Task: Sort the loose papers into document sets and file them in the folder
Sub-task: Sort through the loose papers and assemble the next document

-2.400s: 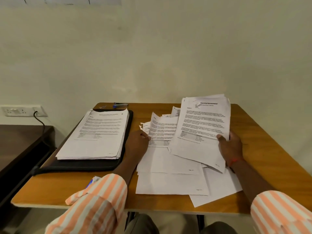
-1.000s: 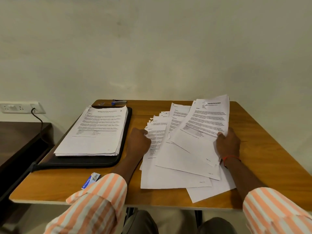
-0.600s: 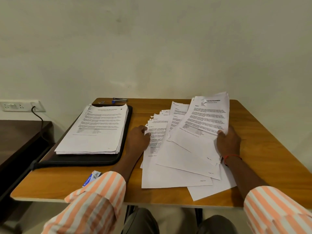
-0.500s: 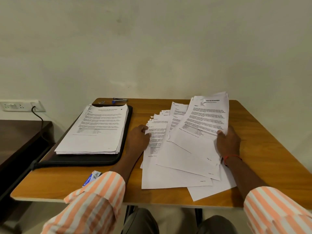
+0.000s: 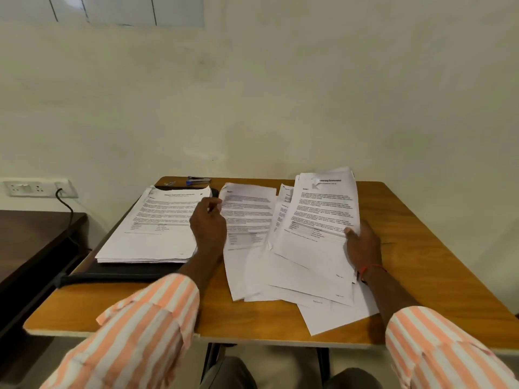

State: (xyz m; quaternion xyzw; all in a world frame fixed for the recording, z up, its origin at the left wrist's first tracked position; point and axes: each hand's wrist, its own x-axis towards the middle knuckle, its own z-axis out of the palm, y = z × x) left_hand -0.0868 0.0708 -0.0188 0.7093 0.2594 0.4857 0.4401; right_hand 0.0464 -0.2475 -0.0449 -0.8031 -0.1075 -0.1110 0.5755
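A black folder [image 5: 118, 272] lies open at the table's left with a neat stack of printed pages [image 5: 157, 228] on it. Loose printed papers [image 5: 286, 276] are spread over the table's middle. My left hand [image 5: 209, 224] pinches the left edge of one loose sheet [image 5: 247, 217], raised slightly beside the stack. My right hand [image 5: 362, 244] grips the right edge of a sheaf of pages [image 5: 323, 211] tilted up off the spread, thumb on top.
A blue stapler [image 5: 198, 180] lies at the wooden table's [image 5: 421, 248] far edge behind the folder. A dark side table [image 5: 31, 237] stands to the left, below a wall socket [image 5: 36, 188] with a black cable plugged in. A plain wall rises behind.
My left hand has lifted from the loose papers and pulled one sheet out to the left, toward the stack on the folder. My right hand keeps holding its sheaf.
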